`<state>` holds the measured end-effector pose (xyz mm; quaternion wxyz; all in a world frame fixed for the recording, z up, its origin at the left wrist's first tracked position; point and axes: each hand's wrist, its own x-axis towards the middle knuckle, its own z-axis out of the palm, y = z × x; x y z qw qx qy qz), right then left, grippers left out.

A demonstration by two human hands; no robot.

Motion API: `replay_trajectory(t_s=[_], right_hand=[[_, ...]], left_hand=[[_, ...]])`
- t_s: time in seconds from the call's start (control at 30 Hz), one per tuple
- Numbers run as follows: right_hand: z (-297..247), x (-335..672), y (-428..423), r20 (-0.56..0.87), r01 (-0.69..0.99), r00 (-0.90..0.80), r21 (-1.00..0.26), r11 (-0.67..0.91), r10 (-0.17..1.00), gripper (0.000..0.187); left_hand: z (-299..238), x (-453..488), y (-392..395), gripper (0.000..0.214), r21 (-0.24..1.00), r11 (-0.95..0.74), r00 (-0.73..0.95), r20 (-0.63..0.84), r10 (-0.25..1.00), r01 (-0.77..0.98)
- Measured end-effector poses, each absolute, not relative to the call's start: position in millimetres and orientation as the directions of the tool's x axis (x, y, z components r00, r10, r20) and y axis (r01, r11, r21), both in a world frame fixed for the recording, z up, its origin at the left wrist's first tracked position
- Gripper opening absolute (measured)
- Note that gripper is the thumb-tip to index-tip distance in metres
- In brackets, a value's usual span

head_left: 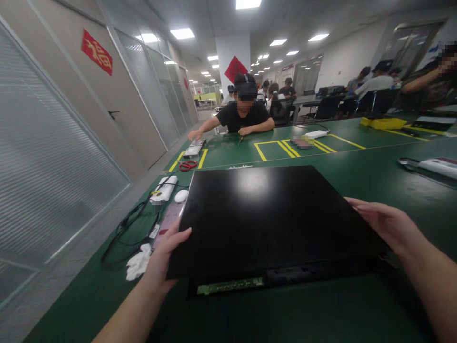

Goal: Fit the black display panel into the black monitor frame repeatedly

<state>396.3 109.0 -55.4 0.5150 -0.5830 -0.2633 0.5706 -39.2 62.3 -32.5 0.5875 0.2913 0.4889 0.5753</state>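
A large black display panel (264, 219) lies flat over a green table (321, 314), with a thin green circuit strip (230, 286) showing along its near edge. My left hand (162, 259) grips the panel's near left corner, thumb on top. My right hand (387, 224) rests along the panel's right edge with its fingers stretched out against it.
Left of the panel lie a white glove (138, 262), a phone (167, 220), a white mouse (181, 195), a white power adapter (164, 189) with black cables, and red scissors (187, 165). A person in black sits across the table. A white device (439, 166) lies at the right.
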Motion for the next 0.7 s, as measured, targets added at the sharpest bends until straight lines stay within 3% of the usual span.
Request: replay_trajectory(t_s=[0.2, 0.4, 0.7], right_hand=[[-70.5, 393.6, 118.0, -0.334, -0.046, 0.261, -0.942, -0.334, 0.906, 0.026], [-61.0, 396.4, 117.8, -0.241, -0.003, 0.459, -0.963, -0.270, 0.855, 0.034], [-72.5, 409.1, 123.9, -0.123, 0.075, 0.535, -0.979, -0.191, 0.836, 0.036]], left_hand=[[-37.6, -40.9, 63.7, 0.084, 0.912, 0.134, -0.127, -0.196, 0.972, -0.387], [-40.8, -38.3, 63.2, 0.083, 0.922, 0.151, -0.113, -0.203, 0.973, -0.357], [-51.8, -37.8, 72.1, 0.092, 0.947, 0.080, -0.154, -0.133, 0.979, -0.312]])
